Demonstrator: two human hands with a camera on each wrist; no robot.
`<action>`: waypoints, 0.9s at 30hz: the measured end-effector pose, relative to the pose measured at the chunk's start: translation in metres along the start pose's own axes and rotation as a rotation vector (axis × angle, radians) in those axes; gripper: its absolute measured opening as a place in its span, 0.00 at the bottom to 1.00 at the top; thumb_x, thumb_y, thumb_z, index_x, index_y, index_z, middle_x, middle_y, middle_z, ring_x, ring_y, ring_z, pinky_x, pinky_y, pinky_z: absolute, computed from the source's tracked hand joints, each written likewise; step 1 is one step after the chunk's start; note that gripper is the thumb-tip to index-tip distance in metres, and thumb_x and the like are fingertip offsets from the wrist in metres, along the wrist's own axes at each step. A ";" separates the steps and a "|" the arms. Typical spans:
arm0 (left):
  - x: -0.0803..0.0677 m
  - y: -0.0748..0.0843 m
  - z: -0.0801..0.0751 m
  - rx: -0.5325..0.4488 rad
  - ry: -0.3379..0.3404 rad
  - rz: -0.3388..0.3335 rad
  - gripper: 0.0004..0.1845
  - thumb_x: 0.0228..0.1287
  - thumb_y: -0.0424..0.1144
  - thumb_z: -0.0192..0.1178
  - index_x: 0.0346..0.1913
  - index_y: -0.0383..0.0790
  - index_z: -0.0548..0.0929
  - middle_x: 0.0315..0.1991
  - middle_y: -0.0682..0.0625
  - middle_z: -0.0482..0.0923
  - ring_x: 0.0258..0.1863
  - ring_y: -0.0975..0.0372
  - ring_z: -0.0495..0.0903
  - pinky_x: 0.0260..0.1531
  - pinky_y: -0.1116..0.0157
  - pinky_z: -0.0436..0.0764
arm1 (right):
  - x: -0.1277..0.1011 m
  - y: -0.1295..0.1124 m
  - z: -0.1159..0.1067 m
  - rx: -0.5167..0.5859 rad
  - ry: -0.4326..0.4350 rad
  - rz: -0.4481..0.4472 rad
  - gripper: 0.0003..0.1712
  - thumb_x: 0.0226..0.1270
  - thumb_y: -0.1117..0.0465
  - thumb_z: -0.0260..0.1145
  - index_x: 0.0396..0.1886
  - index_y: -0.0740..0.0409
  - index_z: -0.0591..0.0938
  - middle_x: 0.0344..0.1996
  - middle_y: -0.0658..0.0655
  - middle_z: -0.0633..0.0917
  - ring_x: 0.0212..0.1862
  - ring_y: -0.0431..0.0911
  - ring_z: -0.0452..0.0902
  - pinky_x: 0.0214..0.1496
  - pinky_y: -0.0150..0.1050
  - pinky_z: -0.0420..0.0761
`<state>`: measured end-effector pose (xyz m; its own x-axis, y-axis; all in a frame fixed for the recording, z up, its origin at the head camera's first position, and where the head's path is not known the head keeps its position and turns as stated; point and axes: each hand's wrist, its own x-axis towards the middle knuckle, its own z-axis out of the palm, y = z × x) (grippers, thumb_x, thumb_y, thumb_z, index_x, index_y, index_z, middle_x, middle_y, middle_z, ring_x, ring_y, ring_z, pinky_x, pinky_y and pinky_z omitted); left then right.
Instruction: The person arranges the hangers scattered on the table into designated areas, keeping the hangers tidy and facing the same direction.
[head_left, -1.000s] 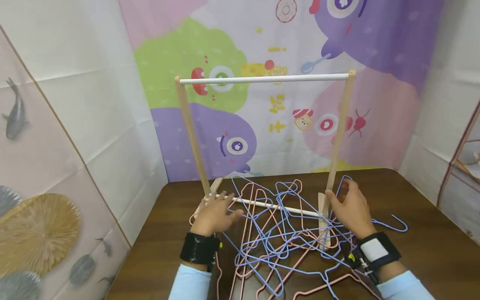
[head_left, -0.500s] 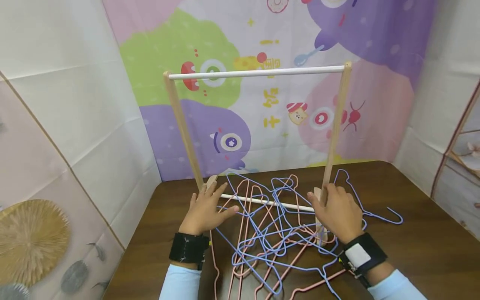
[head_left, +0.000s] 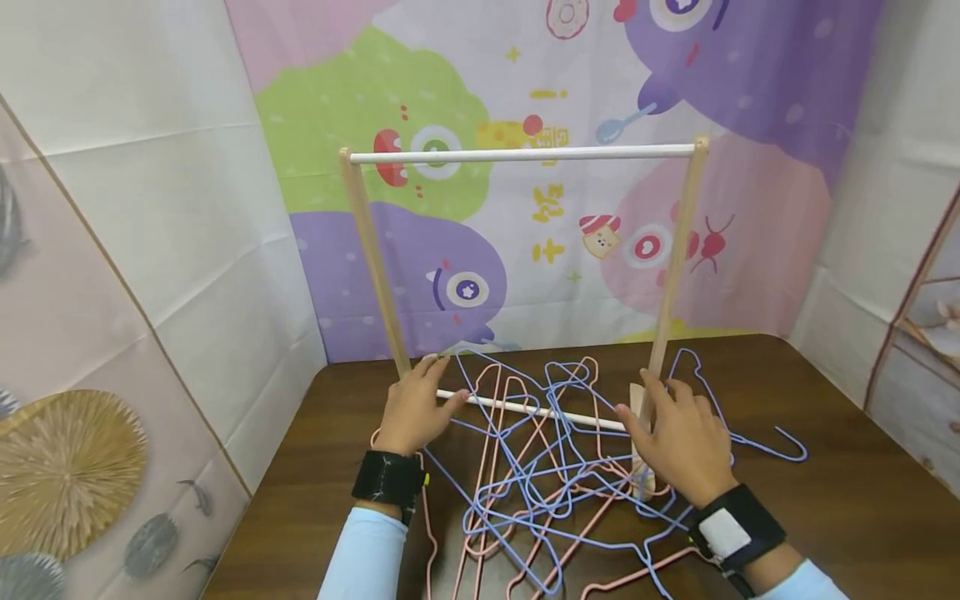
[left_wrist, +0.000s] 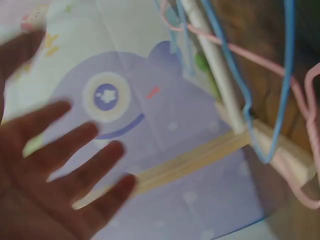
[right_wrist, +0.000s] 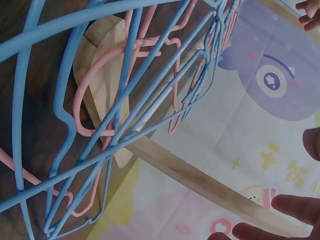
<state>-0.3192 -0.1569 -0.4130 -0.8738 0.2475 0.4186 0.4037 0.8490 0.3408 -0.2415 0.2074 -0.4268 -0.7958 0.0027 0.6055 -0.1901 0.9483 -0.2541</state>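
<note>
1. The rack (head_left: 525, 153) stood upright on the table (head_left: 840, 492), toward its back edge, with its lower rail (head_left: 540, 409) and both feet threaded through a tangle of blue and pink hangers (head_left: 555, 467).
2. The left hand (head_left: 415, 408) sat at the base of the left post (head_left: 375, 267). The right hand (head_left: 681, 437) sat at the base of the right post (head_left: 675, 258).
3. Judged from this placement, the step in hand was steadying or shifting the rack by its two posts. To do it well, both posts should be gripped low and evenly, and the rack moved straight up without tilting. The hangers hooked over the lower rail and the right foot (right_wrist: 102, 95) would likely drag along, so they should be checked for snags first.
4. Left hand: in the left wrist view the fingers (left_wrist: 75, 145) were spread and nearly straight, released, with the post (left_wrist: 190, 160) beyond them. Whether the fingertips touched the post could not be told.
5. Right hand: the fingers were loosely extended beside the post, gripping nothing. In the right wrist view the fingertips (right_wrist: 295, 207) lay just beside the post (right_wrist: 200, 180). Contact could not be confirmed.
6. A patterned backdrop (head_left: 525, 83) hung behind the rack.
</note>
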 end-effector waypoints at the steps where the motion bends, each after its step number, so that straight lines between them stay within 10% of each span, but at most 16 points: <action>1: 0.003 -0.003 0.003 -0.021 0.073 -0.004 0.33 0.70 0.54 0.64 0.70 0.36 0.74 0.67 0.35 0.74 0.65 0.37 0.74 0.59 0.36 0.72 | -0.001 0.001 -0.002 0.011 0.009 0.007 0.38 0.67 0.40 0.69 0.69 0.56 0.77 0.51 0.75 0.82 0.39 0.71 0.81 0.26 0.62 0.80; 9: 0.024 -0.032 0.011 -0.297 0.401 -0.160 0.18 0.70 0.39 0.64 0.57 0.33 0.83 0.49 0.38 0.83 0.47 0.45 0.83 0.47 0.47 0.80 | 0.000 0.005 -0.005 0.087 0.073 0.065 0.31 0.69 0.47 0.69 0.64 0.62 0.79 0.42 0.70 0.84 0.36 0.66 0.82 0.29 0.63 0.79; 20: 0.033 -0.071 0.012 -0.319 0.578 -0.210 0.20 0.69 0.33 0.65 0.60 0.30 0.76 0.50 0.36 0.78 0.44 0.44 0.80 0.42 0.50 0.77 | -0.007 0.008 -0.006 0.114 0.067 0.119 0.18 0.71 0.49 0.67 0.41 0.61 0.87 0.27 0.54 0.84 0.25 0.46 0.78 0.22 0.45 0.74; 27: 0.042 -0.088 0.017 -0.352 0.557 -0.181 0.28 0.68 0.36 0.67 0.66 0.29 0.71 0.55 0.34 0.75 0.47 0.43 0.78 0.47 0.48 0.77 | -0.015 0.014 -0.012 0.099 0.033 0.136 0.18 0.73 0.48 0.66 0.36 0.58 0.87 0.28 0.54 0.87 0.24 0.45 0.79 0.20 0.44 0.73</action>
<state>-0.3956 -0.2132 -0.4401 -0.7044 -0.2412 0.6676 0.4109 0.6284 0.6605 -0.2252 0.2240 -0.4306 -0.7993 0.1407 0.5843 -0.1390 0.9025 -0.4076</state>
